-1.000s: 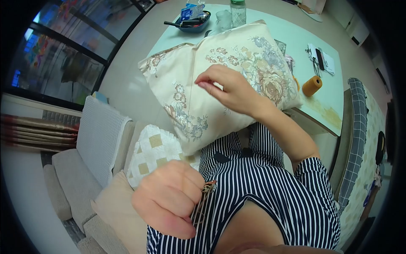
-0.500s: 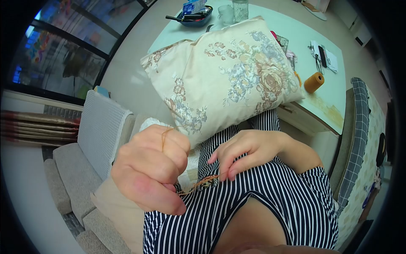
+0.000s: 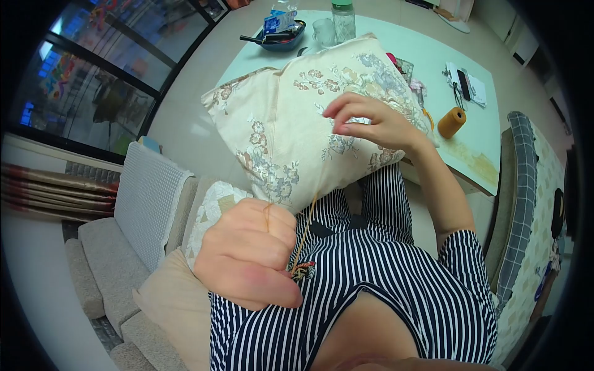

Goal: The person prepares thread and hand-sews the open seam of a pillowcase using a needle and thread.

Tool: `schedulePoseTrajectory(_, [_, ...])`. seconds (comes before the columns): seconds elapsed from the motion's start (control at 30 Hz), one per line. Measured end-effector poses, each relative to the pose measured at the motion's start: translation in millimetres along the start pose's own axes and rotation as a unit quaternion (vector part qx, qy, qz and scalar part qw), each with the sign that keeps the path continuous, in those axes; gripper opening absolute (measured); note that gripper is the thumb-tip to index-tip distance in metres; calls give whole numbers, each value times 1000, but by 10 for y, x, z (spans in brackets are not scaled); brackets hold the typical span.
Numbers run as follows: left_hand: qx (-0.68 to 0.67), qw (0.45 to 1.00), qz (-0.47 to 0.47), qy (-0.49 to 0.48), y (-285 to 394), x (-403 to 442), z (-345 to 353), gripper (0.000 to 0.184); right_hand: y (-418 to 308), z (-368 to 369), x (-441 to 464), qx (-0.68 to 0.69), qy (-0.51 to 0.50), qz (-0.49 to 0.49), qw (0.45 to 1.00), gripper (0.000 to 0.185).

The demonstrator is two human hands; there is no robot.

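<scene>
Closed in a fist at lower centre, my left hand (image 3: 247, 253) grips a small braided cord piece (image 3: 303, 271) of dark, orange and pale strands, most of it hidden by the fingers. A loop of thin tan thread lies across its knuckles. From the braid a tan thread (image 3: 305, 232) runs upward, taut, towards my right hand (image 3: 374, 120). That hand is raised over the cushion, thumb and fingers bent together at the thread's upper end; whether a needle is there is too small to tell. Beneath it, the floral cushion (image 3: 297, 123) lies across my lap and the table edge.
On the pale table (image 3: 476, 133) stand an orange thread spool (image 3: 451, 122), a clipboard with papers (image 3: 473, 86), a glass jar (image 3: 344, 25), a mug (image 3: 323, 32) and a blue bowl (image 3: 284, 42) of items. A grey sofa (image 3: 117, 247) is at left; a checked-edge seat (image 3: 526, 185) at right.
My right hand has moved up and away from the braid, drawing the thread out long. My left hand has shifted slightly right and still grips the braid.
</scene>
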State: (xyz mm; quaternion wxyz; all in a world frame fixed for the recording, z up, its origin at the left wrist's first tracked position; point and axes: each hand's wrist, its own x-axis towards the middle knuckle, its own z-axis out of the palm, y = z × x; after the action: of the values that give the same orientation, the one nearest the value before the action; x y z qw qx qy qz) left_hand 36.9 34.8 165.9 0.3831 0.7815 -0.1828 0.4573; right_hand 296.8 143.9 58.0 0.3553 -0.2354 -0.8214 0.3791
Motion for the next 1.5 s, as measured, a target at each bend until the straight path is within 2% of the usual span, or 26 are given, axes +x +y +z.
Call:
schedulePoseTrajectory(0.07, [5, 1000, 2, -5, -11, -28, 48, 21, -32, 23, 194, -23, -38, 12, 999, 18])
schedulePoseTrajectory(0.13, [1, 1000, -12, 22, 11, -85, 130, 18, -4, 92, 347, -19, -125, -23, 992, 13])
schedulePoseTrajectory(0.2, [35, 999, -34, 22, 46, -146, 160, 16, 209, 223, 338, 43, -150, 22, 988, 14])
schedulePoseTrajectory(0.27, [67, 996, -55, 22, 98, -174, 155, 14, 488, 379, 244, 177, -164, 70, 968, 17])
schedulePoseTrajectory(0.33, [234, 956, -171, -41, 159, -153, 86, 12, 821, 706, 46, 162, -147, 97, 971, 15])
schedulePoseTrajectory(0.37, [240, 935, -258, -48, 199, -143, 78, 13, 856, 805, -15, 185, -134, 111, 967, 15])
schedulePoseTrajectory(0.4, [240, 935, -258, -46, 224, -128, 94, 13, 966, 880, -62, 208, -140, 101, 963, 14])
schedulePoseTrajectory(0.47, [343, 848, -402, -50, 212, -109, 166, 25, 984, 910, -116, 186, -125, 84, 971, 13])
schedulePoseTrajectory(0.53, [314, 841, -440, -6, 237, -141, -42, 33, 975, 894, -151, 196, -128, 97, 967, 13])
schedulePoseTrajectory(0.6, [243, 778, -575, 75, 298, -142, -428, 33, 955, 851, -118, 200, -129, 104, 966, 12])
schedulePoseTrajectory(0.67, [278, 726, -576, 251, 11, -260, -814, 33, 908, 863, -131, 237, -123, 81, 960, 8])
schedulePoseTrajectory(0.73, [372, 680, -520, 359, -650, -495, -1074, 38, 893, 864, -131, 232, -118, 75, 963, 8])
schedulePoseTrajectory(0.8, [387, 665, -552, 322, -1379, -912, -1333, 39, 901, 869, -131, 225, -117, 69, 965, 8])
schedulePoseTrajectory(0.87, [587, 613, -496, 184, -2127, -1395, -1424, 47, 916, 872, -127, 222, -114, 66, 966, 9])
schedulePoseTrajectory(0.93, [599, 566, -550, 139, -2553, -1489, -1316, 52, 929, 876, -126, 203, -118, 48, 971, 9])
schedulePoseTrajectory(0.97, [598, 569, -548, 139, -2650, -1497, -1313, 52, 929, 885, -129, 192, -114, 44, 974, 9])
schedulePoseTrajectory(1.03, [542, 533, -647, 50, -2776, -1540, -1280, 46, 926, 870, -116, 181, -117, 47, 975, 12])
schedulePoseTrajectory(1.07, [540, 534, -649, 48, -2813, -1674, -1257, 46, 906, 879, -125, 173, -124, 47, 976, 14])
schedulePoseTrajectory(1.13, [472, 590, -647, 98, -2872, -1836, -1293, 43, 857, 871, -119, 157, -127, 17, 979, 14])
schedulePoseTrajectory(1.17, [457, 602, -640, 140, -2753, -1713, -1220, 29, 816, 885, -130, 143, -131, -12, 981, 14])
schedulePoseTrajectory(1.2, [456, 604, -639, 138, -2633, -1626, -1167, 29, 776, 898, -137, 142, -128, -11, 981, 14])
schedulePoseTrajectory(1.3, [429, 712, -500, 241, -2301, -1406, -1134, 20, 684, 909, -128, 116, -138, -44, 983, 15])
schedulePoseTrajectory(1.33, [427, 711, -504, 240, -2153, -1255, -1118, 20, 640, 894, -112, 119, -137, -42, 982, 15])
schedulePoseTrajectory(1.4, [351, 772, -450, 281, -1764, -891, -1013, 18, 477, 848, -121, 148, -152, -55, 976, 15])
schedulePoseTrajectory(1.43, [358, 781, -443, 256, -1473, -727, -823, 15, 293, 854, -237, 162, -165, -30, 973, 14])
schedulePoseTrajectory(1.5, [379, 814, -392, 202, -811, -594, -326, 13, -178, 961, -423, 143, -167, -83, 972, 14])
